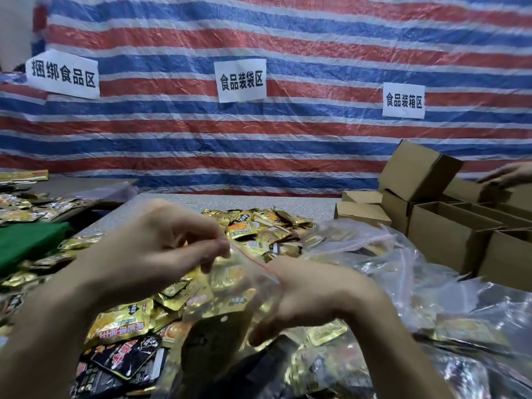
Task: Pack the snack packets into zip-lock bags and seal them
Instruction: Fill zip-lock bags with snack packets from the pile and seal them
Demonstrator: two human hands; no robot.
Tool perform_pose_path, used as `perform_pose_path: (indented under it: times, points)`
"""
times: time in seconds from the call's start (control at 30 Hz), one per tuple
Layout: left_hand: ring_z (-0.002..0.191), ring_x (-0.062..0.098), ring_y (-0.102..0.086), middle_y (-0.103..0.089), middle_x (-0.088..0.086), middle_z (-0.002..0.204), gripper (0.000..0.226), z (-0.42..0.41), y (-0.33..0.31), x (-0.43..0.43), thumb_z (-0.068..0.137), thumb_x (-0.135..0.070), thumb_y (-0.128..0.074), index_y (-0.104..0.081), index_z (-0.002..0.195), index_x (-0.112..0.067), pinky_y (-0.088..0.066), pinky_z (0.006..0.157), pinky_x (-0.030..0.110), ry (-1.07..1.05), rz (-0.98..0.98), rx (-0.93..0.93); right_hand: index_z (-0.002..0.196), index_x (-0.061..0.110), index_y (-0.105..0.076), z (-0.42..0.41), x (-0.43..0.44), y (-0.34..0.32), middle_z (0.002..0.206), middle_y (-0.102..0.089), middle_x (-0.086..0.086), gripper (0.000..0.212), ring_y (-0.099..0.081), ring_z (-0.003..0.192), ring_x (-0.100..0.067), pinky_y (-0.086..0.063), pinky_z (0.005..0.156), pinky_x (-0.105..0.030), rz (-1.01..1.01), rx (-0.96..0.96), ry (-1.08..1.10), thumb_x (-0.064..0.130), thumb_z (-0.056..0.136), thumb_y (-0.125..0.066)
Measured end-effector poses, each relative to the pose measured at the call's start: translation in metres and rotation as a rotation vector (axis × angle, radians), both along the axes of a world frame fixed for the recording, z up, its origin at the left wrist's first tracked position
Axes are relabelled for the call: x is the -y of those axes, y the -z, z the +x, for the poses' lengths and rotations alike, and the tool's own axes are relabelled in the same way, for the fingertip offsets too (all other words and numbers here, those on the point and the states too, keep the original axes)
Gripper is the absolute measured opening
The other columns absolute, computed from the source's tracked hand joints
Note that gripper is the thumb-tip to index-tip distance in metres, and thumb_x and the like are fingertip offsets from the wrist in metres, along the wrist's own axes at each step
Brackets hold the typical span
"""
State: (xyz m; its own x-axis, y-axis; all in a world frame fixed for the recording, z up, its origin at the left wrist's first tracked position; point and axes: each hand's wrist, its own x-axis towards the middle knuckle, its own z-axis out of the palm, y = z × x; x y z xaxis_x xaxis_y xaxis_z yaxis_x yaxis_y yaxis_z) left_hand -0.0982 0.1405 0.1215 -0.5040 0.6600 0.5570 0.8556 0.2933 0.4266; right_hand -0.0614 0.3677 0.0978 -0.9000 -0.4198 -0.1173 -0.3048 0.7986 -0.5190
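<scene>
A clear zip-lock bag (230, 306) with a red zip strip hangs between my hands, holding several gold and black snack packets. My left hand (155, 249) pinches the top left end of the zip strip. My right hand (313, 298) grips the right end of the strip and the bag's side. Below and behind the bag lies a heap of loose gold and black snack packets (259, 228). More filled zip-lock bags (431, 306) pile up to the right of my right hand.
Open brown cardboard boxes (449, 234) stand at the right, with another person's hand (506, 174) over them. A green object (26, 243) and more packets (26, 208) lie at the left. A striped tarp (259, 139) with paper signs hangs behind the table.
</scene>
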Motion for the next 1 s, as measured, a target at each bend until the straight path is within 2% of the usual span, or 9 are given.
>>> perform_pose_path:
  times: [0.13,0.23,0.37,0.47,0.53,0.63,0.77,0.9,1.0]
  points:
    - [0.065,0.01,-0.061,-0.067,-0.014,0.067,0.043,-0.001,0.002,-0.008,0.089,-0.06,-0.048,-0.076,0.084,-0.028,-0.044,0.052,0.028,-0.127,0.043,-0.035,0.097,0.004,-0.071,0.005,-0.001,-0.006,0.09,-0.074,-0.014,0.014,-0.068,0.07,-0.036,-0.058,0.06,-0.039,-0.079,-0.062,0.127,0.014,0.098,-0.06]
    - [0.076,0.001,-0.06,-0.065,-0.023,0.081,0.044,0.002,0.004,-0.015,0.087,-0.069,-0.045,-0.07,0.096,-0.034,-0.045,0.057,0.025,-0.207,0.085,-0.115,0.103,0.008,-0.074,0.016,-0.018,-0.023,0.09,-0.077,-0.011,0.019,-0.066,0.053,-0.025,-0.055,0.045,-0.029,-0.207,-0.04,0.231,0.002,0.098,-0.057]
    - [0.088,-0.009,-0.056,-0.06,-0.031,0.089,0.028,0.015,0.006,-0.035,0.089,-0.056,-0.05,-0.062,0.108,-0.038,-0.048,0.065,0.024,-0.22,0.133,-0.197,0.101,0.009,-0.077,0.014,-0.061,-0.053,0.09,-0.075,-0.019,0.018,-0.061,0.049,-0.014,-0.048,0.042,-0.024,-0.172,-0.262,0.405,0.005,0.097,-0.059]
    - [0.084,-0.005,-0.059,-0.062,-0.03,0.091,0.034,0.025,0.007,-0.045,0.085,-0.057,-0.048,-0.062,0.109,-0.038,-0.053,0.07,0.036,-0.178,0.089,-0.187,0.085,0.023,-0.077,0.011,-0.099,-0.076,0.063,-0.072,-0.002,0.031,-0.059,0.039,-0.008,-0.045,0.038,-0.021,-0.182,-0.456,0.645,0.002,0.095,-0.056]
    - [0.082,-0.003,-0.06,-0.063,-0.029,0.09,0.033,0.03,0.009,-0.05,0.085,-0.056,-0.048,-0.063,0.108,-0.037,-0.053,0.07,0.038,-0.163,0.064,-0.179,0.081,0.025,-0.075,0.01,-0.123,-0.086,0.053,-0.067,0.003,0.032,-0.064,0.047,-0.013,-0.05,0.045,-0.026,-0.232,-0.624,0.792,0.004,0.092,-0.053]
    - [0.079,-0.006,-0.058,-0.064,-0.027,0.088,0.03,0.035,0.011,-0.057,0.086,-0.055,-0.047,-0.064,0.103,-0.036,-0.049,0.064,0.028,-0.147,0.025,-0.206,0.089,0.022,-0.071,0.009,-0.153,-0.086,0.076,-0.068,-0.006,0.029,-0.064,0.078,-0.031,-0.053,0.072,-0.042,-0.057,-0.857,0.976,0.037,0.085,-0.047]
    - [0.08,-0.007,-0.058,-0.063,-0.028,0.09,0.032,0.038,0.012,-0.061,0.086,-0.056,-0.046,-0.064,0.103,-0.036,-0.052,0.068,0.03,-0.149,0.004,-0.202,0.1,0.039,-0.063,0.011,-0.168,-0.045,0.084,-0.066,0.004,0.013,-0.065,0.082,-0.021,-0.056,0.078,-0.047,0.141,-0.651,0.91,0.037,0.1,-0.05]
    - [0.082,-0.009,-0.056,-0.058,-0.033,0.09,0.034,0.041,0.013,-0.064,0.086,-0.057,-0.044,-0.064,0.105,-0.037,-0.053,0.075,0.036,-0.154,-0.002,-0.193,0.099,0.035,-0.063,0.012,-0.165,0.016,0.096,-0.065,0.013,0.013,-0.068,0.083,-0.013,-0.06,0.078,-0.041,0.293,-0.233,0.842,0.046,0.095,-0.058]
    - [0.081,-0.008,-0.057,-0.062,-0.027,0.091,0.034,0.039,0.015,-0.066,0.087,-0.056,-0.043,-0.064,0.105,-0.036,-0.052,0.073,0.032,-0.18,0.003,-0.193,0.104,0.033,-0.064,0.014,-0.158,0.026,0.117,-0.067,0.012,0.033,-0.067,0.086,-0.008,-0.059,0.078,-0.036,0.34,-0.189,0.798,0.058,0.082,-0.07]
